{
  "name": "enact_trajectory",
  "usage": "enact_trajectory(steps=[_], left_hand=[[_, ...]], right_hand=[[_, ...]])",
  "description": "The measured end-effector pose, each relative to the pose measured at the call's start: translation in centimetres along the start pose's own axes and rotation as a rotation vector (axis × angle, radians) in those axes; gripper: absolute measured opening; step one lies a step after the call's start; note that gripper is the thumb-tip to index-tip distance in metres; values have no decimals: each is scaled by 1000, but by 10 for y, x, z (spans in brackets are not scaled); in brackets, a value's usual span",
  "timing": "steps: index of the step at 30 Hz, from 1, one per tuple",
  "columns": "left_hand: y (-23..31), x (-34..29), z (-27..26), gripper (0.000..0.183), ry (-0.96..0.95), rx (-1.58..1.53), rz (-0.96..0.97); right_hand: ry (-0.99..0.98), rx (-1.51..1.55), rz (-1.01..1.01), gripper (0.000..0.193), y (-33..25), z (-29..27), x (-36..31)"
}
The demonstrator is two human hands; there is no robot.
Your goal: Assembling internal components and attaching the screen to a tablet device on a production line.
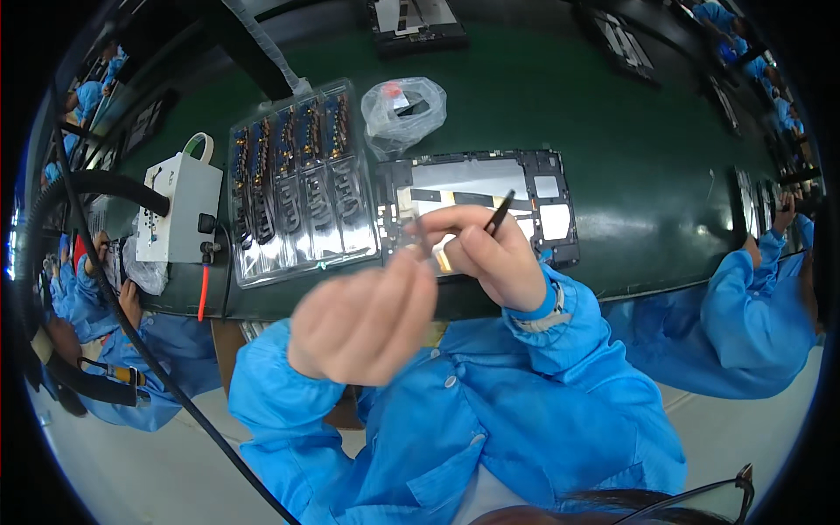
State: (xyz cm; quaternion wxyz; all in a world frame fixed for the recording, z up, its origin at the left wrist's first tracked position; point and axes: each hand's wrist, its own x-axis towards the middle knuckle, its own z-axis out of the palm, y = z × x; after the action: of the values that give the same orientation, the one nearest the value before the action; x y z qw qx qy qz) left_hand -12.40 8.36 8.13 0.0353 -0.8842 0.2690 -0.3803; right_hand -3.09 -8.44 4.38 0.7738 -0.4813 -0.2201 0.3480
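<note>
My right hand (500, 262) is closed around a slim black tool (501, 213), perhaps tweezers, whose end sticks up between thumb and forefinger. My left hand (363, 319) is raised close beside it, smeared by motion, with its fingers drawn together. A thin greyish piece (423, 238) shows blurred at the left fingertips; its kind cannot be made out. Under both hands lies an opened tablet housing (560, 188) with a dark frame, silver panels and a yellowish ribbon cable. The hands cover its lower middle part.
Left of the housing is a clear plastic tray (302, 262) with rows of small circuit boards. Behind stands a roll in clear wrap (404, 112). A white box (181, 210) with a thick black hose is further left. Co-workers in blue (757, 324) sit either side.
</note>
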Motion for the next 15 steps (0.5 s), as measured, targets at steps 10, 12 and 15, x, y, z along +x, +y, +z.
enact_trajectory(steps=[10,12,15], left_hand=[[23,7,17,21,95,-291,-158],[21,15,21,24,89,-402,-307],[19,16,26,22,96,-448,-337]], right_hand=[[166,-169,-69,16,-3,1,-21],[165,-292,-153,18,-5,4,-31],[136,-468,-238,22,-9,6,-40]])
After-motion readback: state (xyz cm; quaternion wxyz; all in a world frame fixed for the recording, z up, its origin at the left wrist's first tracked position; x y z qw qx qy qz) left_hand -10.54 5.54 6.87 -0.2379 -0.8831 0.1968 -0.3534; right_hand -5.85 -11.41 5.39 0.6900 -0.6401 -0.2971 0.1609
